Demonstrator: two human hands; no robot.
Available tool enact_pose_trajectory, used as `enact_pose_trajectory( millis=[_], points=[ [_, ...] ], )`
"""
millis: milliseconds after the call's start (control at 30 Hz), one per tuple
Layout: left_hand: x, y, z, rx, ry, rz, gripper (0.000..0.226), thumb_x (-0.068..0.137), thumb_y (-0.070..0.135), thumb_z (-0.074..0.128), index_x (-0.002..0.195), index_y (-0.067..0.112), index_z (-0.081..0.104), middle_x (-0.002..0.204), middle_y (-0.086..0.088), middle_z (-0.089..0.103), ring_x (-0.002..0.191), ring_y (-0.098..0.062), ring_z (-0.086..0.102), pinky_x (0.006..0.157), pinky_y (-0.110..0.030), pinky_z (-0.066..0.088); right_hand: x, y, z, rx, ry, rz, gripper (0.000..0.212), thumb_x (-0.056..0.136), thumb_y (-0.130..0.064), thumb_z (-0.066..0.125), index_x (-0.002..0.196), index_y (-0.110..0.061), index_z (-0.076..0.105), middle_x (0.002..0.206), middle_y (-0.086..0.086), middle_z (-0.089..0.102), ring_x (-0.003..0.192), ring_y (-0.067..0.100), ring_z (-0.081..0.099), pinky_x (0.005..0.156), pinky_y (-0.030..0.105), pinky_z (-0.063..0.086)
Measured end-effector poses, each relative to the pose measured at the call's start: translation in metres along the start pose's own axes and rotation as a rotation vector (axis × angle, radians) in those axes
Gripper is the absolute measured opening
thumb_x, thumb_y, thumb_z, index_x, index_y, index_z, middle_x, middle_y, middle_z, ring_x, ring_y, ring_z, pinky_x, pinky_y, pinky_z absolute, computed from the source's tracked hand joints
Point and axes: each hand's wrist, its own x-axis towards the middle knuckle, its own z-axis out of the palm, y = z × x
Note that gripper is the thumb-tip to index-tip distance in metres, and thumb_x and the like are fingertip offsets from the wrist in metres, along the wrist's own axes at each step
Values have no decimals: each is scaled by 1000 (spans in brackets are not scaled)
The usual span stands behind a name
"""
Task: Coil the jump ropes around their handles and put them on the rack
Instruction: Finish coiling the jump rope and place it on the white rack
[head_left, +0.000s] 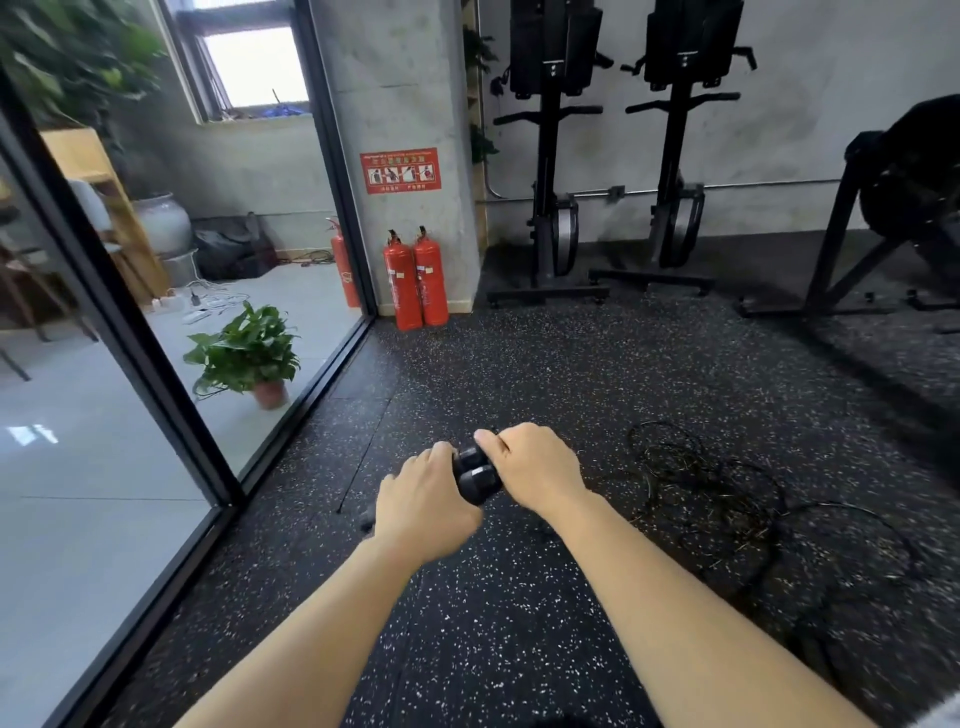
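Together left hand (423, 499), right hand (535, 467) grip black cylindrical handles (478, 475).

Speckled floor (519, 364) lies open ahead of left hand (426, 501) and right hand (537, 467), both gripping black handles (479, 475). Left: glass wall (78, 519) in black frame blocks passage. Right, near right hand: loose rope tangle (701, 483) sprawls on floor, strands trailing toward lower right. Far ahead: two fire extinguishers (415, 283) at pillar (405, 104) foot; two upright machines (558, 228) along back wall; angled machine frame (836, 244) at far right.
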Motion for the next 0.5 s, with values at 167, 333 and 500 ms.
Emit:
enact_pose_trajectory(
  millis=[167,333,500],
  points=[
    [-23,11,-8,-219,35,-59,34,77,30,67,92,24,38,92,6,53,85,-23,55,69,-35,39,-13,-19,-18,-72,261,-128,55,99,-44,43,52,-17,35,56,-4,44,64,24,46,58,31,28],
    [-38,16,-32,-227,85,6,42,75,33,70,99,23,37,94,5,55,82,-21,55,65,-33,37,-25,-34,-29,-76,454,-226,57,97,-34,51,47,-20,25,53,2,50,56,23,41,55,29,26],
    [-53,19,-56,-166,75,56,47,73,45,69,99,24,36,80,11,56,69,-13,55,63,-32,41,-33,-44,-42,-120,528,-262,59,94,-31,54,45,-18,24,46,-5,36,51,22,39,51,29,23]
  ],
)
